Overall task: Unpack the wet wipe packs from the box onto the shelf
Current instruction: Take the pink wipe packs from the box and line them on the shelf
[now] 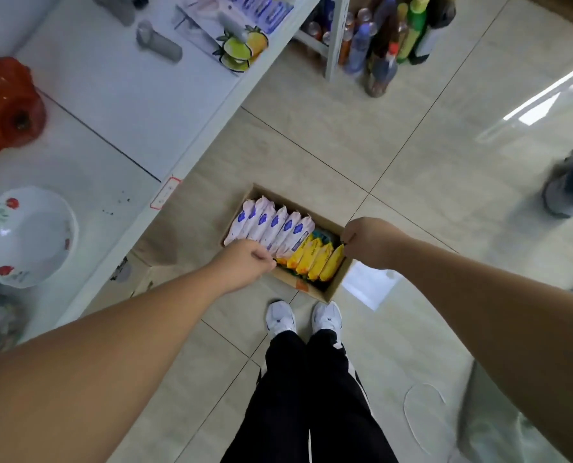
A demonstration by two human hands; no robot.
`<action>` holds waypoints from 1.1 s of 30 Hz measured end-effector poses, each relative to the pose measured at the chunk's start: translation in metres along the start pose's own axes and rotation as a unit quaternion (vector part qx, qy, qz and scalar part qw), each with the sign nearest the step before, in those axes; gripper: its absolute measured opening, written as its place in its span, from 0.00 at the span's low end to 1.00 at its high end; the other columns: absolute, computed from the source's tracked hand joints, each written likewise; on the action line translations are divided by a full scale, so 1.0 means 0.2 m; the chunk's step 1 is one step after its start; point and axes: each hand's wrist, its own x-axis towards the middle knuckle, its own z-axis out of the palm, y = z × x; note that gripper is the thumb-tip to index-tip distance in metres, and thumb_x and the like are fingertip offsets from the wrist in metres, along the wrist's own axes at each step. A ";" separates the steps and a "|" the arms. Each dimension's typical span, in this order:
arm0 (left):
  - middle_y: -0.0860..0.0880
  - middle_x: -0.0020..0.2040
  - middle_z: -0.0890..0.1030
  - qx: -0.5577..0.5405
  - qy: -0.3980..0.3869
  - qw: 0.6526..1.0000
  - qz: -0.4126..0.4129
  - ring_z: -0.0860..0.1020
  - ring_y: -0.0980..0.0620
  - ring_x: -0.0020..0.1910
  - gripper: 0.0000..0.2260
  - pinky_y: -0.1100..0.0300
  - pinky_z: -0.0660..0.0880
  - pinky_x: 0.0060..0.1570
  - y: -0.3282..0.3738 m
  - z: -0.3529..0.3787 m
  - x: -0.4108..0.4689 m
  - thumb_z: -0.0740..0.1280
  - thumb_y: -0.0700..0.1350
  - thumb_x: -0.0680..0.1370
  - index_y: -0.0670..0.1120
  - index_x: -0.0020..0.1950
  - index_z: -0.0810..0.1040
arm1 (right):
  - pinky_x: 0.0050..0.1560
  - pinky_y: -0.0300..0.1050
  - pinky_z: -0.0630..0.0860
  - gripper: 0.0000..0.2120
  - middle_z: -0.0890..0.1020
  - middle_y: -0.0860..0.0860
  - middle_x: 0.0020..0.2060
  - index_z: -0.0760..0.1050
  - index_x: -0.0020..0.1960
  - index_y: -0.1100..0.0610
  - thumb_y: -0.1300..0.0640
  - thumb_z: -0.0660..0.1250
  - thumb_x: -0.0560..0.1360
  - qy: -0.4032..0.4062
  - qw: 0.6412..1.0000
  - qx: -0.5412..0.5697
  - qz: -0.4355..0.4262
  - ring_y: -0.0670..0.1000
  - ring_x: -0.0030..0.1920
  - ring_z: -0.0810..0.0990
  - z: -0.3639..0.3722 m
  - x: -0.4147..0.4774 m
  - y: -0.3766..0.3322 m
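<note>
1. The box point(336, 289) sits low at floor level, just far of the person's shoes point(303, 317) and to the right of the white shelf point(111, 105).
2. It looks full: a row of white-and-purple packs point(271, 225) stands on edge along the far-left side, and a row of yellow packs point(315, 259) fills the near-right side.
3. No wet wipe pack lies on the part of the shelf in view, which carries a flowered bowl point(28, 235) and other housewares. By that, the unpacking has not begun.
4. The left hand point(248, 259) is curled at the box's near-left edge, beside the end of the white-and-purple row.
5. The right hand point(365, 242) is curled at the right rim.
6. The fingers of both are tucked out of sight, so I cannot tell whether they grip the cardboard, a pack, or nothing.
7. Left to do: every pack in view must go up onto the shelf.
</note>
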 end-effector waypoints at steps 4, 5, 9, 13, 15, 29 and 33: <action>0.51 0.47 0.85 -0.019 -0.015 0.999 -0.024 0.84 0.51 0.46 0.07 0.52 0.80 0.54 -0.19 0.17 0.34 0.74 0.51 0.76 0.50 0.50 0.82 | 0.50 0.47 0.78 0.14 0.82 0.57 0.56 0.80 0.60 0.60 0.58 0.66 0.76 -0.014 1.000 -0.001 0.024 0.60 0.55 0.81 0.21 0.34 0.05; 0.51 0.48 0.85 -0.015 -0.014 0.999 -0.027 0.84 0.51 0.47 0.08 0.52 0.79 0.54 -0.24 0.21 0.42 0.74 0.52 0.76 0.50 0.49 0.81 | 0.50 0.48 0.80 0.14 0.83 0.59 0.55 0.81 0.59 0.61 0.59 0.66 0.75 -0.013 0.999 -0.010 0.027 0.60 0.54 0.82 0.26 0.42 0.06; 0.51 0.54 0.82 0.005 -0.003 0.998 -0.055 0.81 0.50 0.53 0.14 0.55 0.78 0.54 -0.43 0.37 0.72 0.74 0.55 0.75 0.50 0.56 0.80 | 0.50 0.51 0.82 0.14 0.83 0.58 0.51 0.80 0.58 0.59 0.56 0.67 0.74 -0.003 0.999 -0.010 0.043 0.60 0.50 0.82 0.47 0.73 0.13; 0.52 0.57 0.82 0.012 0.036 0.997 -0.065 0.80 0.49 0.55 0.24 0.50 0.78 0.58 -0.59 0.50 0.96 0.74 0.60 0.71 0.49 0.62 0.79 | 0.41 0.45 0.76 0.22 0.78 0.50 0.47 0.74 0.68 0.49 0.53 0.70 0.74 0.000 0.999 0.010 0.041 0.52 0.41 0.78 0.64 1.01 0.21; 0.52 0.52 0.84 -0.008 0.056 0.996 -0.066 0.82 0.49 0.51 0.24 0.50 0.79 0.54 -0.65 0.56 1.08 0.72 0.63 0.67 0.49 0.56 0.81 | 0.32 0.40 0.71 0.29 0.77 0.49 0.47 0.69 0.71 0.41 0.53 0.71 0.73 0.006 0.999 0.032 0.036 0.49 0.37 0.77 0.70 1.15 0.22; 0.44 0.41 0.82 -0.011 0.181 0.981 -0.065 0.78 0.43 0.43 0.07 0.58 0.65 0.40 -0.81 0.75 1.34 0.70 0.50 0.78 0.47 0.45 0.83 | 0.42 0.46 0.73 0.05 0.77 0.51 0.42 0.78 0.51 0.50 0.54 0.65 0.77 0.064 0.986 -0.151 0.007 0.58 0.46 0.79 0.83 1.51 0.21; 0.53 0.37 0.79 -0.052 0.170 0.983 -0.050 0.76 0.50 0.39 0.07 0.61 0.66 0.41 -0.82 0.68 1.27 0.72 0.47 0.78 0.48 0.42 0.78 | 0.49 0.47 0.70 0.08 0.71 0.51 0.49 0.76 0.45 0.50 0.47 0.70 0.77 0.005 0.992 -0.111 -0.057 0.52 0.53 0.71 0.81 1.39 0.25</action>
